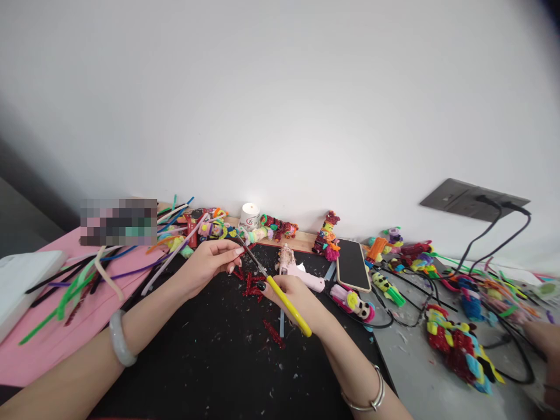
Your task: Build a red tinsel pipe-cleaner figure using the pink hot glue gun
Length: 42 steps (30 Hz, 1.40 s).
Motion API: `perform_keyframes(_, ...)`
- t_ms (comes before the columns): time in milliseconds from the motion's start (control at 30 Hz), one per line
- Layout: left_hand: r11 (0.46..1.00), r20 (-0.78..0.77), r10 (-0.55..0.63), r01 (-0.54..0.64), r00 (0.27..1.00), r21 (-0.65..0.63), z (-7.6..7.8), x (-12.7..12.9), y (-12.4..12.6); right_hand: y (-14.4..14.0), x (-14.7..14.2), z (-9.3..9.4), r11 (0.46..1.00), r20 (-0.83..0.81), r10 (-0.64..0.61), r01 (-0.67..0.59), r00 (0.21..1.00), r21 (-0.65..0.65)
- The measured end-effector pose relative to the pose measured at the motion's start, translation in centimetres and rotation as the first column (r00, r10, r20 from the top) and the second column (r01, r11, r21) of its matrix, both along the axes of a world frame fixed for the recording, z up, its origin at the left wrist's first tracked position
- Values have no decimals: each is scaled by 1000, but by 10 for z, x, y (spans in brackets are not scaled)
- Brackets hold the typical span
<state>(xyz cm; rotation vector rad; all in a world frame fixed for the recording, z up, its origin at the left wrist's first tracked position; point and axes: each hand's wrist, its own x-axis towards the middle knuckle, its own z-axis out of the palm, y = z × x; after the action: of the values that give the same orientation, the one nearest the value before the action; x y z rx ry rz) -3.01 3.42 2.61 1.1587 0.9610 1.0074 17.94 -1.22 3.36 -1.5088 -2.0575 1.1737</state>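
On the black mat (210, 350), seen from the head camera, the two hands meet near the far edge. The right hand (291, 294) is closed around the yellow-handled scissors (280, 294), whose thin blades point up and to the left. The left hand (212, 262) pinches something small between its fingertips, right at the blade tips; I cannot tell exactly what it is, but it looks like a short red pipe cleaner piece. More red pieces (250, 284) lie on the mat just below the blades, and one red piece (273, 333) lies apart, nearer to the person.

To cut well here, I think the left fingers should stay a little back from the blades, and the piece should sit deep in the jaws, not at the very tip.

Just beside the right hand lies a glue gun (301, 274), and a dark phone (352, 265) rests to its right. Loose pipe cleaners (87, 280) spread over the pink sheet (56, 344).
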Motion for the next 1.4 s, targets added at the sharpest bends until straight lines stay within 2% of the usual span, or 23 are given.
perform_keyframes(100, 1000, -22, 0, 0, 1000, 11, 0, -1, 0, 1, 0, -1, 1000, -1, -26, 26, 1000, 10)
perform_keyframes(200, 1000, -30, 11, -10, 1000, 20, 0, -3, 2, 5, 1, -3, 994, 7, -86, 85, 996, 74)
perform_keyframes(333, 983, 23, 144, -146, 989, 113, -2, -8, 8, 8, 4, 0, 980, 73, -174, 165, 982, 111)
perform_keyframes(400, 944, 12, 255, -251, 967, 214, -2, -11, 10, 5, 3, 4, 975, 126, -191, 174, 973, 135)
perform_keyframes(500, 834, -45, 427, -374, 903, 405, 3, -14, 8, -5, -6, 11, 986, 235, -119, 88, 965, 138)
perform_keyframes(567, 758, -83, 511, -403, 856, 512, 7, -15, 4, -12, -18, 13, 995, 302, -28, -3, 953, 103)
perform_keyframes(633, 715, -114, 550, -396, 827, 576, 9, -14, 0, -20, -35, 12, 991, 378, -12, -40, 926, 130)
perform_keyframes(700, 718, -141, 539, -365, 831, 593, 8, -12, -2, -26, -55, 8, 985, 421, -32, -42, 906, 166)
perform_keyframes(800, 779, -169, 447, -289, 879, 557, 2, -8, -2, -33, -85, 1, 980, 445, -36, -56, 895, 192)
perform_keyframes(867, 804, -202, 402, -239, 893, 545, -1, -7, -1, -35, -99, -2, 953, 417, 6, -132, 909, 274)
perform_keyframes(933, 800, -284, 394, -175, 874, 574, -2, -9, 1, -35, -104, -2, 906, 399, 71, -226, 914, 358)
perform_keyframes(1000, 781, -403, 390, -65, 828, 621, -2, -14, 5, -30, -100, 3, 867, 383, 109, -276, 917, 415)
perform_keyframes(1033, 771, -464, 378, 5, 802, 637, -3, -16, 7, -25, -94, 7, 868, 371, 102, -265, 923, 421)
perform_keyframes(1167, 766, -625, 240, 250, 743, 592, -12, -23, 16, 4, -57, 23, 916, 286, -43, -77, 957, 395)
perform_keyframes(1233, 793, -666, 78, 359, 741, 492, -20, -23, 18, 18, -38, 27, 916, 250, -140, 29, 958, 399)
perform_keyframes(1300, 797, -694, -30, 435, 720, 418, -28, -21, 18, 28, -25, 30, 915, 214, -187, 91, 959, 393)
perform_keyframes(1400, 790, -704, -70, 470, 707, 393, -34, -18, 16, 34, -14, 32, 923, 147, -178, 113, 973, 368)
